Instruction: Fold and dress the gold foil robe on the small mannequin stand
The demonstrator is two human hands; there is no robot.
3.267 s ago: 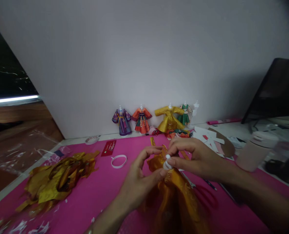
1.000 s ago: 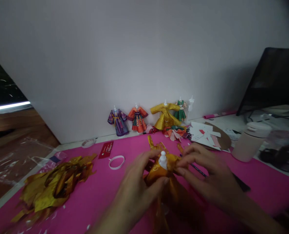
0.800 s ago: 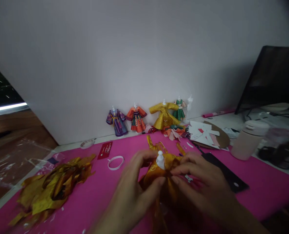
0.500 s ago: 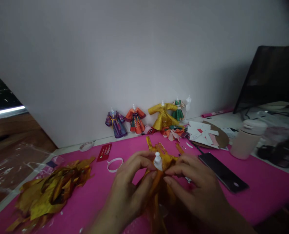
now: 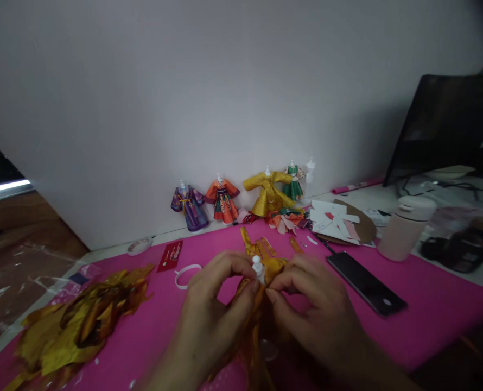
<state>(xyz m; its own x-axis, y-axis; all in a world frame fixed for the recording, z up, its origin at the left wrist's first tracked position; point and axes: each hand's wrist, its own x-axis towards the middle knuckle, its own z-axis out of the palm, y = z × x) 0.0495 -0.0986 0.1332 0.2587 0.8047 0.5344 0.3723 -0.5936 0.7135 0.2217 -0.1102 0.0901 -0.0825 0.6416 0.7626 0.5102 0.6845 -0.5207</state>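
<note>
A small white mannequin [image 5: 258, 270] stands between my hands with its head and one shoulder showing. Golden-orange doll dress cloth [image 5: 256, 320] is wrapped around it and hangs down below. My left hand [image 5: 221, 298] pinches the dress at the mannequin's left side, thumb and fingertips together. On the other side my right hand [image 5: 310, 304] pinches the same cloth near the chest between thumb and forefinger. The lower part of the dress is dark and partly hidden by my hands. Loose golden strips [image 5: 261, 247] lie just behind.
Several dressed miniature mannequins, one in a yellow robe [image 5: 268, 193], line the wall. Golden scraps [image 5: 74, 326] are heaped at left on the pink mat [image 5: 437, 309]. A red card [image 5: 170, 256], white ring [image 5: 186, 276], phone [image 5: 367, 282], bottle [image 5: 406, 228] and monitor [image 5: 449, 130] surround the work area.
The whole scene has shifted slightly left in view as the camera turned. Both hands keep their pinch on the dress, with only small finger movement.
</note>
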